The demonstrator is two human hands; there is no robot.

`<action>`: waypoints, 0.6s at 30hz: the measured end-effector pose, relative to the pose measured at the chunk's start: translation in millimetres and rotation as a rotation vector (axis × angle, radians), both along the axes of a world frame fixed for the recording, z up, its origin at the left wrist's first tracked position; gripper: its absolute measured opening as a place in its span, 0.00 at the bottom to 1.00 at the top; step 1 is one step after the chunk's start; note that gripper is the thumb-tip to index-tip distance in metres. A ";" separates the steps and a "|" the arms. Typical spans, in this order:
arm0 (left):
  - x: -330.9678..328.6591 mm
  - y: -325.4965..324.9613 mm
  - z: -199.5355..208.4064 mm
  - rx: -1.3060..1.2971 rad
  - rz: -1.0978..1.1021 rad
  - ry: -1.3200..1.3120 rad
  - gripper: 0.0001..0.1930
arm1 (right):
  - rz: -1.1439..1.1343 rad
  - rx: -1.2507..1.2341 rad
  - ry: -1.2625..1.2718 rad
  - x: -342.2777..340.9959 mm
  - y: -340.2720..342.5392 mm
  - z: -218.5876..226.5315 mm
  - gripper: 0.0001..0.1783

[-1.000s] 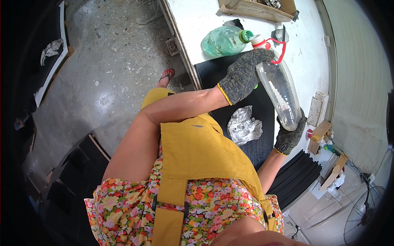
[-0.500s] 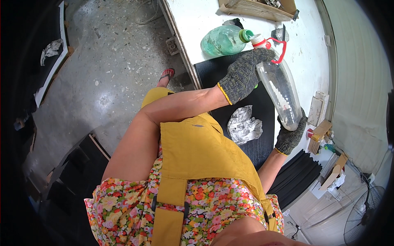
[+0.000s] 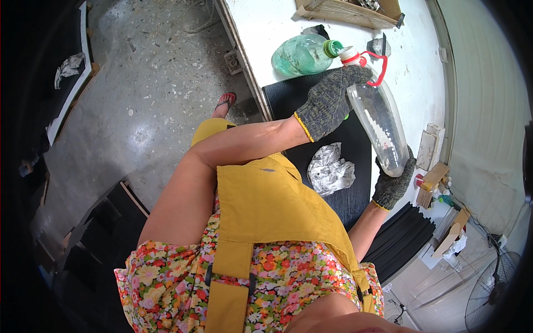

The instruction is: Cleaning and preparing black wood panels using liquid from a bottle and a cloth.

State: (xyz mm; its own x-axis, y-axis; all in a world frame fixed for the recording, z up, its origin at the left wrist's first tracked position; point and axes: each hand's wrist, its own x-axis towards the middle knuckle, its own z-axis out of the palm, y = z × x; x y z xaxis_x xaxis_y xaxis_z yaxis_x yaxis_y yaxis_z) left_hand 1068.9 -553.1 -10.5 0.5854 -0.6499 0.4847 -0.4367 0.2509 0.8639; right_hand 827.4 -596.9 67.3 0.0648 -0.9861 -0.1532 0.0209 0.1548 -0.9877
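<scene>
A clear plastic bottle point(image 3: 383, 119) with a white neck and a red handle loop lies tilted between my two hands. My left hand point(image 3: 333, 100), in a dark grey knitted glove with a yellow cuff, is closed around it just below the neck. At the base, my right hand point(image 3: 393, 186) in a matching glove cups the bottom, its fingers partly hidden behind the plastic. Left of the bottle's neck, a green plastic bottle point(image 3: 302, 55) rests on its side. Crumpled grey-white paper point(image 3: 331, 170) sits on a black board point(image 3: 355, 202) below my left hand.
The white table point(image 3: 252, 25) carries a wooden box point(image 3: 350, 14) at its far end. Black strips point(image 3: 402, 238) are stacked at the right near side. Wood blocks point(image 3: 432, 183) and an open carton point(image 3: 451, 232) lie by the wall, with a fan point(image 3: 491, 291) beyond.
</scene>
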 end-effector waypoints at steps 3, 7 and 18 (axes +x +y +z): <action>-1.2 0.2 1.6 0.000 0.001 0.040 0.17 | 0.001 0.003 0.002 -0.8 -0.7 -0.1 0.27; -0.1 -0.2 -0.1 -0.031 0.023 -0.027 0.17 | -0.004 0.002 0.013 -3.0 -2.0 -1.2 0.27; 0.0 0.7 2.5 -0.049 -0.036 0.077 0.19 | -0.014 0.010 0.004 -2.8 -1.3 0.5 0.27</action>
